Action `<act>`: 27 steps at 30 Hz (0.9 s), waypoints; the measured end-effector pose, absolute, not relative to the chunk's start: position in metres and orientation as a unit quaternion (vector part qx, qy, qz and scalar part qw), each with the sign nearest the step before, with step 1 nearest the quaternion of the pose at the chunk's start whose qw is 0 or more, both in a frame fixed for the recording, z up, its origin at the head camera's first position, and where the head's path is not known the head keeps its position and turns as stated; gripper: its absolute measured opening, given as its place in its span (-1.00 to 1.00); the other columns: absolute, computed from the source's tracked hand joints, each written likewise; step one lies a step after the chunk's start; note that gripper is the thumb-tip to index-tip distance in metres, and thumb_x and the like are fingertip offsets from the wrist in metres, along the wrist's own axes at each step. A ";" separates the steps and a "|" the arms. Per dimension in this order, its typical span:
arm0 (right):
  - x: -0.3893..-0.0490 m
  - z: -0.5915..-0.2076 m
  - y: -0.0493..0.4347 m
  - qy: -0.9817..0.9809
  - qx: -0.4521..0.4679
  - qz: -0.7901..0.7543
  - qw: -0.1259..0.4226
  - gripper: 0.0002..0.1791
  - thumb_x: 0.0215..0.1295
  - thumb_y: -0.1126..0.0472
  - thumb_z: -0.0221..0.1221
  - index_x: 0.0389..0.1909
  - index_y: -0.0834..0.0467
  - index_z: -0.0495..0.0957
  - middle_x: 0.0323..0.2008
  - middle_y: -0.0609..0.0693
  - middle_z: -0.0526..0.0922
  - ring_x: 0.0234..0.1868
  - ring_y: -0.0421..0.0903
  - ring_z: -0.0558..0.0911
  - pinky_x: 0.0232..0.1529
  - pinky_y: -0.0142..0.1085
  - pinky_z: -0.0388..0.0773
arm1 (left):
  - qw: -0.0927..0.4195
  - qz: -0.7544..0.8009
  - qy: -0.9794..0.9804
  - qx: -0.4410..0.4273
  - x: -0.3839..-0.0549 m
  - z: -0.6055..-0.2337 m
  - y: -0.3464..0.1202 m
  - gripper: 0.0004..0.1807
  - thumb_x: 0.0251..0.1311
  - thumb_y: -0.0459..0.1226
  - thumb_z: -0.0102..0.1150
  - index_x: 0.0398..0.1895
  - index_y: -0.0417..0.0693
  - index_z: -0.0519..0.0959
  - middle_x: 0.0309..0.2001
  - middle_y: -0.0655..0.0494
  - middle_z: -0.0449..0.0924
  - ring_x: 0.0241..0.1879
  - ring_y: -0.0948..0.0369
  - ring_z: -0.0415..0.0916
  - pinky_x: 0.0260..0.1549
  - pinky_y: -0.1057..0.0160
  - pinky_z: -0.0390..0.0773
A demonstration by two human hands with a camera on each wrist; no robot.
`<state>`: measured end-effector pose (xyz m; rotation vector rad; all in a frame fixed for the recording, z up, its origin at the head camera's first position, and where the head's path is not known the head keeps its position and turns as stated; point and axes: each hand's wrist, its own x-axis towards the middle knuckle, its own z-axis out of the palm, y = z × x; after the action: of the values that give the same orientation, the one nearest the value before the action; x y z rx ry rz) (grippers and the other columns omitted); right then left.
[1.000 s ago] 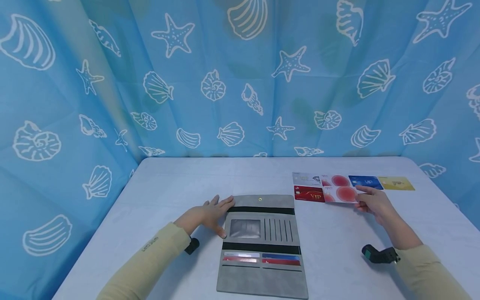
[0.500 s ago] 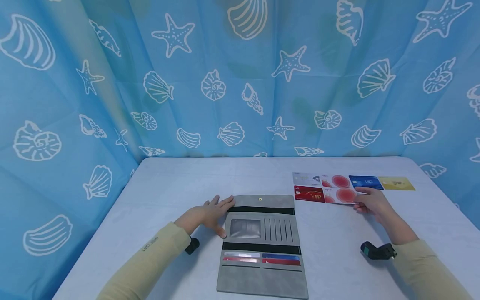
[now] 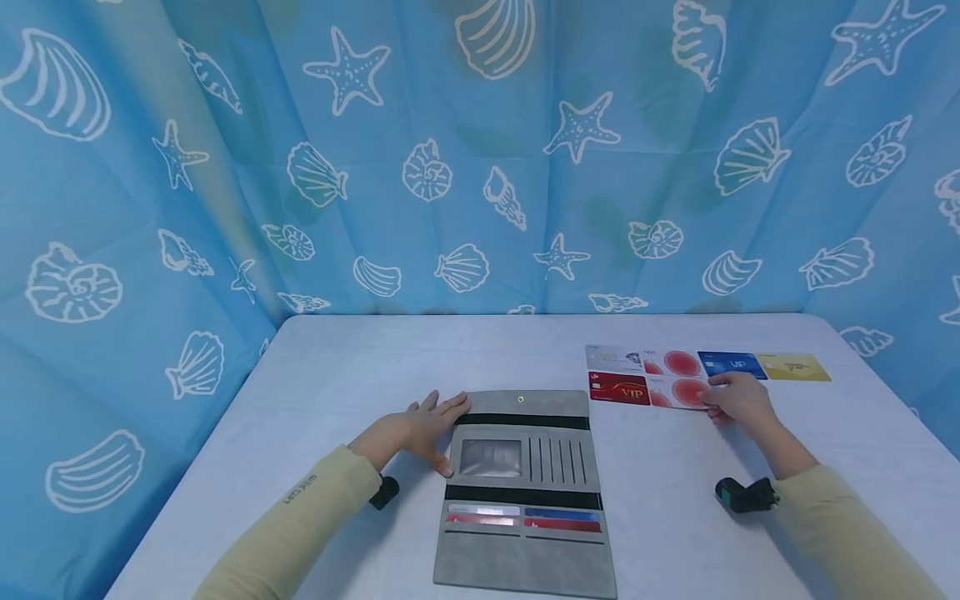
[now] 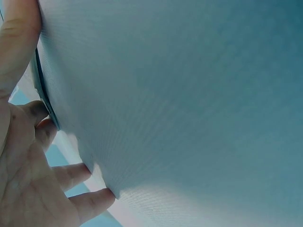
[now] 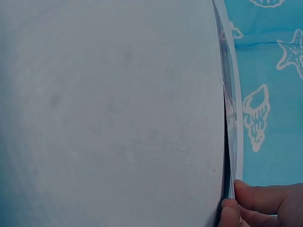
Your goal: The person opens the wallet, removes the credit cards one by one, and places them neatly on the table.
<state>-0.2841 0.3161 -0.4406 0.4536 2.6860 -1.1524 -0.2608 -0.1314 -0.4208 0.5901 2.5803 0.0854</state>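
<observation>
An opened-out grey wallet (image 3: 525, 562) lies flat on the white table. My left hand (image 3: 420, 429) rests at its upper left edge, fingers spread, fingertips and thumb at the border; in the left wrist view the straight fingers (image 4: 71, 177) touch the table. Four slots show tops of white, pink, blue and red cards (image 3: 562, 523). At the right, my right hand (image 3: 742, 400) pinches the right end of a white card with a red circle (image 3: 675, 392). In the right wrist view thumb and finger hold its edge (image 5: 232, 187), with a dark gap beneath.
Around the pinched card lie a red VIP card (image 3: 618, 387), a silver card (image 3: 611, 357), another white card with a red circle (image 3: 678, 362), a blue card (image 3: 727, 364) and a gold card (image 3: 793, 367). A blue shell-print curtain (image 3: 480, 208) hangs behind the table (image 3: 360, 354).
The right hand has shifted slightly left along the lower white card, its fingers covering more of the card's right end. The left hand and wallet have stayed put.
</observation>
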 end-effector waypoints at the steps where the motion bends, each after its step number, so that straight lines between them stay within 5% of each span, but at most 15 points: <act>1: -0.285 -0.440 0.316 0.908 0.150 -0.380 0.090 -0.45 0.27 0.23 0.07 0.13 0.53 0.19 -0.43 0.18 0.50 -0.61 -0.16 0.53 -0.58 -0.51 0.46 | 0.244 0.031 0.945 0.216 -0.261 -0.421 -0.131 0.16 -0.19 0.05 0.39 0.44 0.06 -0.12 0.47 0.16 -0.27 0.42 -0.07 -0.36 0.31 -0.14 -0.12; 12: -0.290 -0.432 0.305 0.941 0.134 -0.292 0.101 -0.49 0.21 0.26 0.15 0.00 0.57 0.24 -0.38 0.30 0.44 -0.49 -0.06 0.47 -0.52 -0.43 0.46 | 0.246 0.029 0.945 0.213 -0.261 -0.421 -0.131 0.17 -0.19 0.05 0.39 0.45 0.07 -0.13 0.47 0.16 -0.28 0.42 -0.06 -0.36 0.31 -0.13 -0.12; 27: -0.308 -0.442 0.307 0.961 0.131 -0.194 0.147 -0.49 0.22 0.16 0.16 -0.07 0.52 0.28 -0.51 0.18 0.38 -0.55 -0.04 0.45 -0.49 -0.33 0.43 | 0.246 0.030 0.944 0.219 -0.261 -0.420 -0.131 0.16 -0.18 0.03 0.39 0.45 0.05 -0.13 0.47 0.15 -0.28 0.42 -0.08 -0.36 0.31 -0.14 -0.12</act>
<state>-0.3082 0.3071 -0.4423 0.3767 2.7654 -0.5585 -0.2606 -0.1313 -0.4199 0.5983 2.5741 0.0826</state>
